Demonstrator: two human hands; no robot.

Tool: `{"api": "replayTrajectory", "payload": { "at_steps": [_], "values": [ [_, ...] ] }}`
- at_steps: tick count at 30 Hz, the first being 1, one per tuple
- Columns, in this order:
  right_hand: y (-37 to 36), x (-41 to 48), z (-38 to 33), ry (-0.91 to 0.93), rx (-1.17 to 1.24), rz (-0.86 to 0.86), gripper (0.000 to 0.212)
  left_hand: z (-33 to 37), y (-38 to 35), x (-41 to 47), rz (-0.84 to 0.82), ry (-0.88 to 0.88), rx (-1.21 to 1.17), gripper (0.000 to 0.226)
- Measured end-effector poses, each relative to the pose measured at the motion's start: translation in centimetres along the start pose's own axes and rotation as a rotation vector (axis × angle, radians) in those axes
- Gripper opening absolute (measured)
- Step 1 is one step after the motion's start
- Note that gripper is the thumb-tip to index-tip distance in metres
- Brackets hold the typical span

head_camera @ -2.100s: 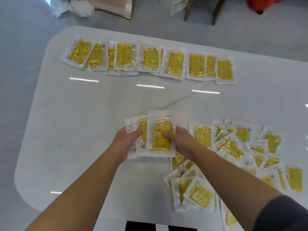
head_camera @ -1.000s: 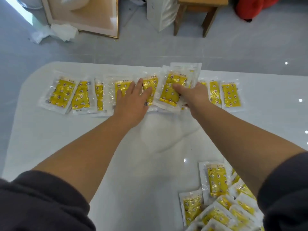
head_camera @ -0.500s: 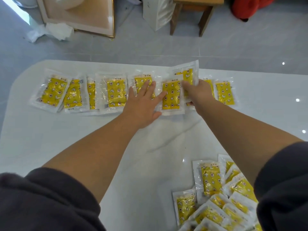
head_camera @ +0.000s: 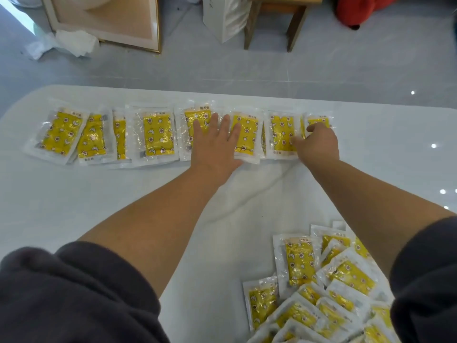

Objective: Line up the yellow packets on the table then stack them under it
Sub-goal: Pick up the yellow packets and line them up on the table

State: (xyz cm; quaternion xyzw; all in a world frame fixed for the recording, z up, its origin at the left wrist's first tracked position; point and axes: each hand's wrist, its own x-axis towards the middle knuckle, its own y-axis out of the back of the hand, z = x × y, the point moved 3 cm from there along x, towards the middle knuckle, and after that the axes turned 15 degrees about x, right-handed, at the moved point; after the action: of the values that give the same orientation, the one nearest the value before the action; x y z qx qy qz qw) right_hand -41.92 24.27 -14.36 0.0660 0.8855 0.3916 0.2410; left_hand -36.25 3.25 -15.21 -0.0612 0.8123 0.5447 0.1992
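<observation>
Lining up partly done: packet row (head_camera: 158,134) along far edge of surface (head_camera: 74,206), left hand (head_camera: 215,147) pressing it, grip wide, right hand (head_camera: 319,144) at row end, grip unclear, loose pile (head_camera: 321,293) left, stacking untouched.

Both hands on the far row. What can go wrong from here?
1. The row of packets lies close to the far edge of the table; a push from the left hand or right hand may slide some off.
2. Packets overlap, so lifting the hands may skew neighbours.
3. The right sleeve hangs over the loose pile and may sweep it.
</observation>
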Motion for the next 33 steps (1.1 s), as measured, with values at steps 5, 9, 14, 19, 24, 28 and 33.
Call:
{"api": "replayTrajectory", "payload": {
  "at_steps": [5,9,14,19,24,28,33],
  "values": [
    [1.2,-1.9,1.3,0.148,-0.085,-0.012,0.039,1.6,1.7,-2.1,0.061,0.010,-0.061,0.081],
    [3.2,-6.5,3.6,0.324,-0.065,-0.198,0.029,4.1,3.0,-6.5,0.120,-0.023,-0.285,0.057],
    [4.8,-12.2,9.6,0.361,-0.250,-0.533,0.034,9.8,0.6,-13.7,-0.263,0.012,-0.661,0.041],
    [5.3,-14.5,13.8,0.384,-0.538,-0.599,0.051,15.6,-1.5,-18.9,-0.475,0.111,-0.713,0.039],
    [4.5,-14.7,14.2,0.438,-0.566,-0.510,0.057,17.4,-2.3,-20.6,-0.412,0.197,-0.644,0.021],
    [3.9,-15.1,14.3,0.419,-0.543,-0.425,0.062,16.7,-3.2,-21.0,-0.434,0.311,-0.806,0.027],
    [3.0,-15.9,14.2,0.393,-0.593,-0.394,0.070,15.5,-4.4,-21.5,-0.487,0.367,-0.946,0.021]
  ]
}}
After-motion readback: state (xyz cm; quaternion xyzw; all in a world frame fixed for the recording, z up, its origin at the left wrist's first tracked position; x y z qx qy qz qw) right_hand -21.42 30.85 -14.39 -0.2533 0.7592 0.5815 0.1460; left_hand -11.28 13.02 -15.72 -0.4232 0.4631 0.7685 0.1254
